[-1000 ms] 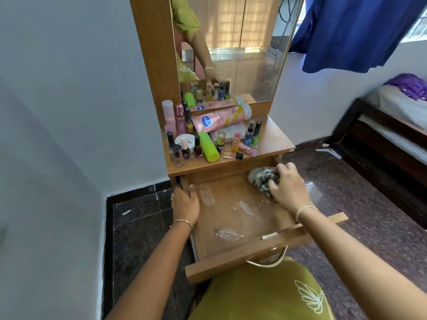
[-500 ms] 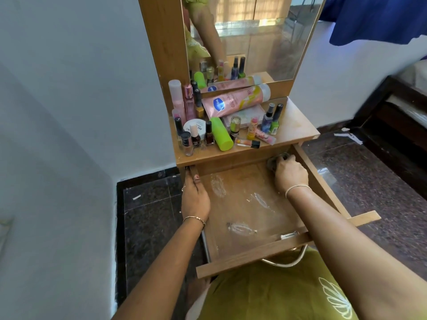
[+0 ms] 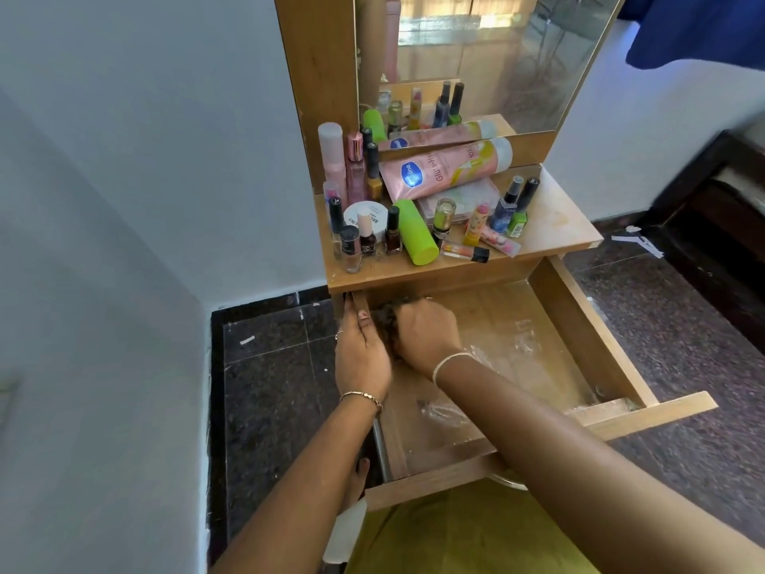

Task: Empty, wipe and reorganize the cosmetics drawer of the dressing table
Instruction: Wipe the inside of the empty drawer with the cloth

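The wooden drawer (image 3: pixel 588 350) of the dressing table is pulled out, and its bottom holds no cosmetics, only shiny smears. My right hand (image 3: pixel 426 333) grips a dark patterned cloth (image 3: pixel 387 321) and presses it into the drawer's back left corner. My left hand (image 3: pixel 360 354) holds the drawer's left side wall, thumb on the top edge. Cosmetics crowd the tabletop (image 3: pixel 559 221): a pink lotion tube (image 3: pixel 447 167), a green cylinder (image 3: pixel 416 232), a white jar (image 3: pixel 366 215) and several nail polish bottles (image 3: pixel 393 234).
A mirror (image 3: pixel 476 60) stands behind the tabletop. A white wall runs along the left, with dark stone floor (image 3: pixel 273 366) on both sides of the table. A dark bed frame (image 3: pixel 720 200) lies at the right, a blue cloth (image 3: pixel 699 31) hanging above it. My green garment (image 3: pixel 455 532) is below the drawer front.
My right hand has swept the cloth from the drawer's back right corner across to the back left corner. The left hand has stayed on the left side wall. The camera has tilted down.
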{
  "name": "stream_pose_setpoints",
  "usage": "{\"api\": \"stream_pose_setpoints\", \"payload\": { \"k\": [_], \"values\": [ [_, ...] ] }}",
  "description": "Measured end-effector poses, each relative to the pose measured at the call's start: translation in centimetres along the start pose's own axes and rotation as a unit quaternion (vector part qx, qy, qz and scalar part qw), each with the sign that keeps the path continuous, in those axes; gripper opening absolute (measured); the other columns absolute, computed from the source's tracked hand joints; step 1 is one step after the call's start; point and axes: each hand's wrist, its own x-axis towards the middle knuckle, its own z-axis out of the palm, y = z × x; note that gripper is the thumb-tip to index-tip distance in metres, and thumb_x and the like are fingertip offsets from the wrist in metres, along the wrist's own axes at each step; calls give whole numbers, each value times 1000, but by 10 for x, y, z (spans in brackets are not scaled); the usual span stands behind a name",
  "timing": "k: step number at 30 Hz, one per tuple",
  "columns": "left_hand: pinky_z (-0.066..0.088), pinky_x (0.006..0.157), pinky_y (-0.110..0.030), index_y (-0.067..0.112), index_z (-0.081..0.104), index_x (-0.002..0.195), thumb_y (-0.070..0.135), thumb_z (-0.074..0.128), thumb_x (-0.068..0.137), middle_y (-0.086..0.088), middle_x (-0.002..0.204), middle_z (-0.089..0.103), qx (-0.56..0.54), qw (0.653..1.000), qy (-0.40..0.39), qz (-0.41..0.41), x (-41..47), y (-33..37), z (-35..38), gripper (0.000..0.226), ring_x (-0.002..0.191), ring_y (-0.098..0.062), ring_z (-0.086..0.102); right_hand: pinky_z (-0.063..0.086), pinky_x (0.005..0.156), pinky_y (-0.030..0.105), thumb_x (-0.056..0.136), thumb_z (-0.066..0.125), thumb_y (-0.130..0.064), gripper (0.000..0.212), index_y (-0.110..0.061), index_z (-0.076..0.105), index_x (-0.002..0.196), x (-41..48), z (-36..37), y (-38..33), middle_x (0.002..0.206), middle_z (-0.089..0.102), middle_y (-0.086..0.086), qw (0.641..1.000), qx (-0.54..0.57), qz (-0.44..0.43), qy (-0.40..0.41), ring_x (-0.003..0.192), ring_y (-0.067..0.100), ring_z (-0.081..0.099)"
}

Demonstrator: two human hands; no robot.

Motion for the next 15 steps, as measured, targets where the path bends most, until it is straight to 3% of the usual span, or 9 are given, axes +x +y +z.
{"api": "stream_pose_setpoints", "payload": {
  "k": [6, 9, 12, 15],
  "values": [
    [38, 95, -34, 28, 36, 142, 35, 26, 102, -2, 140, 48, -12, 1000, -1, 0, 1, -2, 0, 42, 124, -25, 48, 47, 67, 34, 98, 39, -16, 27, -16, 61, 115, -7, 3, 1, 115, 61, 9, 986, -53, -159, 20, 96, 27, 63],
    [34, 92, -28, 25, 36, 142, 34, 26, 102, -3, 142, 47, -9, 1000, -2, 2, 1, -3, 0, 42, 126, -25, 46, 42, 79, 38, 98, 36, -21, 31, -17, 61, 115, -12, -2, 20, 113, 62, 10, 964, -148, -221, 31, 99, 28, 59],
    [37, 95, -33, 26, 34, 143, 36, 25, 102, -2, 142, 46, -7, 1000, -5, -5, 2, -2, 0, 43, 125, -26, 47, 42, 79, 38, 98, 37, -20, 29, -14, 62, 110, -17, -5, 54, 113, 61, 11, 973, -148, -176, 11, 101, 29, 57],
    [38, 98, -36, 25, 35, 142, 37, 24, 102, -2, 142, 46, -2, 1000, -3, -13, 1, -2, 0, 43, 126, -26, 47, 45, 75, 39, 95, 43, -17, 25, -12, 55, 116, -23, -12, 112, 114, 56, 14, 992, -116, -34, 16, 97, 35, 58]
  ]
}}
